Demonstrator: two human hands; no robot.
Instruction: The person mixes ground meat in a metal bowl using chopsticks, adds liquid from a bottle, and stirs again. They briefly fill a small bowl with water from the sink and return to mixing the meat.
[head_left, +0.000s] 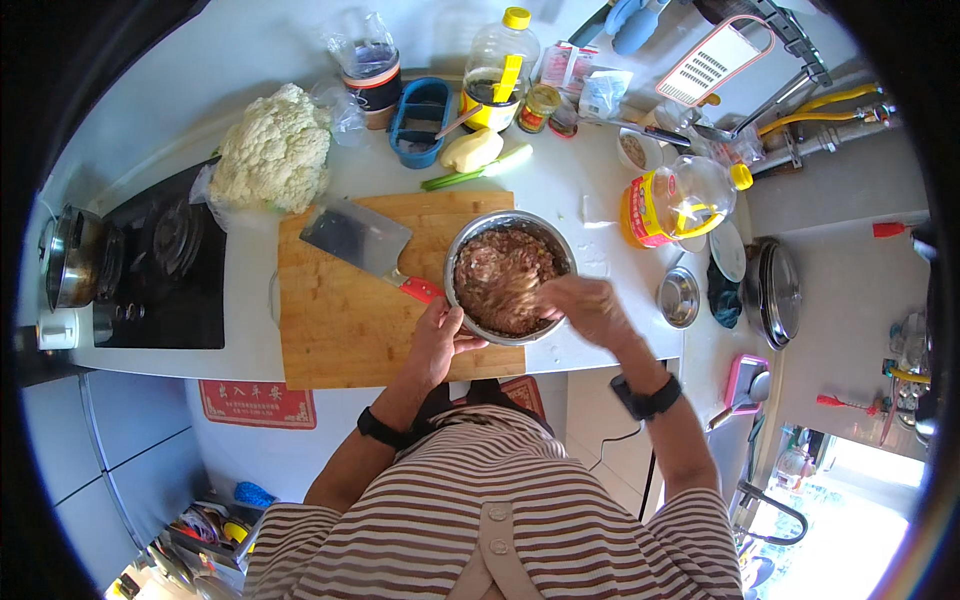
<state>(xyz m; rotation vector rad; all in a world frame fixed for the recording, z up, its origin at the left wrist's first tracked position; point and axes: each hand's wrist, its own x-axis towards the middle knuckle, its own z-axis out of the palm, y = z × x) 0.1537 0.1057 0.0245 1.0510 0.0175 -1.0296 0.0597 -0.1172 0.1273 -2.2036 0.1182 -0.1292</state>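
A round stainless steel bowl (455, 259) of minced meat (501, 281) stands over the right part of a wooden cutting board (337, 330). My left hand (437, 341) grips the bowl's lower left rim, thumb on top. At the bowl's right side my right hand (589, 307) is blurred, its fingers closed at the edge of the meat; whether they hold a utensil I cannot tell. The meat's surface is smeared in streaks near those fingers. A cleaver (360, 238) with a red handle lies on the board left of the bowl, the handle's end close to my left hand.
Cauliflower (274, 150) sits beside the black stove (165, 262). Behind the board are a peeled potato (472, 150), a green onion stalk (480, 166), a blue container (420, 124) and a yellow-capped bottle (499, 71). An oil bottle (675, 202) and a small metal bowl (678, 298) stand on the right.
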